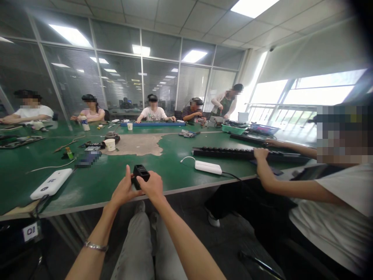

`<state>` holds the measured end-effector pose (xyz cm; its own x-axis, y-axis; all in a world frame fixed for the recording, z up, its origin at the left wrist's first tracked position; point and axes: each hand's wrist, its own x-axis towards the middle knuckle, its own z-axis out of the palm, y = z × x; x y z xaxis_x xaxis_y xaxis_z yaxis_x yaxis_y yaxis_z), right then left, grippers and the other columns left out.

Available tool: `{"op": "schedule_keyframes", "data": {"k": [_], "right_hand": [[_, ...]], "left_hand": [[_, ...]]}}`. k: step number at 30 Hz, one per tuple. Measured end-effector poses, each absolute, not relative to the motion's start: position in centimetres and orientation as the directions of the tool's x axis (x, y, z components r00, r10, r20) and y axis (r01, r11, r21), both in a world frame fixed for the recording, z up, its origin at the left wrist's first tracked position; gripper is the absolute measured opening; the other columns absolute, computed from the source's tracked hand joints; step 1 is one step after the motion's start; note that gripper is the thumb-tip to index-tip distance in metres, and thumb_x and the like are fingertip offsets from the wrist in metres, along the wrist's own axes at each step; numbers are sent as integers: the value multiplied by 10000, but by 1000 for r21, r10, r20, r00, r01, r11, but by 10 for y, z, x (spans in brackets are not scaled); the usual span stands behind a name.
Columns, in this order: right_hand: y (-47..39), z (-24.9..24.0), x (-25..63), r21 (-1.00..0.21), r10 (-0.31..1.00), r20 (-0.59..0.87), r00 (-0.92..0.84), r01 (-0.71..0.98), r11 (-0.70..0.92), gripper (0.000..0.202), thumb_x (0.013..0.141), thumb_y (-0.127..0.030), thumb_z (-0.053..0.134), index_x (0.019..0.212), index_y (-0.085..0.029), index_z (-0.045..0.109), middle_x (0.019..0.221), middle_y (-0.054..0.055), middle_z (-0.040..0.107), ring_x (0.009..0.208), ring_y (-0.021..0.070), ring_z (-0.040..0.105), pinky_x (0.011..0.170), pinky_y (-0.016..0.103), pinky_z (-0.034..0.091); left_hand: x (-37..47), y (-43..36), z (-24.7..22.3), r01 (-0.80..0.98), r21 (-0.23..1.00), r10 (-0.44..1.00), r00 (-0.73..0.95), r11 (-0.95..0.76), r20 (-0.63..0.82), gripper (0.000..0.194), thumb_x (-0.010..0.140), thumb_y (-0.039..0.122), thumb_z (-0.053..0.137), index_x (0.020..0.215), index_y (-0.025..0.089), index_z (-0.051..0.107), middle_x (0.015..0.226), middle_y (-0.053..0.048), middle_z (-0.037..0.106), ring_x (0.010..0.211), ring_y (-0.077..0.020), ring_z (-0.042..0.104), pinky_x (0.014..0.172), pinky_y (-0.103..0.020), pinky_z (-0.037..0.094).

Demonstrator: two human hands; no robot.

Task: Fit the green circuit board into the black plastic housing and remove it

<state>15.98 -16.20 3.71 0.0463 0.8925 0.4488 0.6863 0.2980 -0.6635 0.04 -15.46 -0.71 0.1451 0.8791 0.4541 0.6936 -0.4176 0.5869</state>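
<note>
Readable marks
A white tag point(30, 232) under the table edge point(87, 206) read "10" or "Q1"; other marks were too blurred

Both forearms extended forward, converging; left hand point(124, 190) and right hand point(152, 186) close together, fingers curled, bracelet on left wrist.

Hands point(140, 186) hide the small black box's point(141, 172) lower part

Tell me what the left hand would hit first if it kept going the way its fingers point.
The left hand points right and slightly away, at the small black box it shares with the right hand. It already touches that box, so it meets that first; depth beyond is unclear.
</note>
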Motion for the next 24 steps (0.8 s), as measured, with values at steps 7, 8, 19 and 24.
{"op": "schedule_keyframes", "data": {"k": [7, 8, 19, 24], "right_hand": [[-170, 41, 157, -549, 913, 408, 10, 801, 237, 425, 770, -558, 559, 940, -170, 597, 904, 104, 643, 831, 229, 619, 702, 305, 446], [-170, 42, 156, -536, 915, 404, 1, 810, 236, 431, 773, -561, 556, 949, -170, 592, 912, 106, 640, 839, 228, 618, 708, 307, 446], [-178, 25, 146, -491, 926, 377, 9, 850, 192, 433, 738, -537, 605, 958, -165, 574, 931, 109, 616, 857, 246, 613, 718, 330, 455], [-182, 14, 146, -495, 911, 413, 3, 840, 222, 397, 793, -525, 547, 984, -178, 557, 961, 101, 596, 882, 232, 597, 725, 316, 441]], "left_hand": [[-14, -149, -13, 503, 726, 883, 229, -468, 410, 1249, 666, 358, 740, 1427, 197, -237, 1505, -237, 175, 1348, -322, 312, 1047, -509, 312], [-18, -148, -15, 468, 762, 894, 215, -448, 393, 1179, 708, 341, 702, 1434, 207, -217, 1517, -229, 135, 1363, -314, 284, 1054, -506, 303], [-23, -135, -31, 518, 769, 900, 6, -375, 435, 815, 774, 201, 499, 1475, 164, 86, 1361, -155, 464, 1164, -231, 552, 994, -430, 421], [-18, -131, -28, 665, 682, 896, -43, -304, 441, 661, 774, 165, 446, 1420, 143, 311, 1275, -121, 559, 1082, -218, 600, 1003, -411, 420]]}}
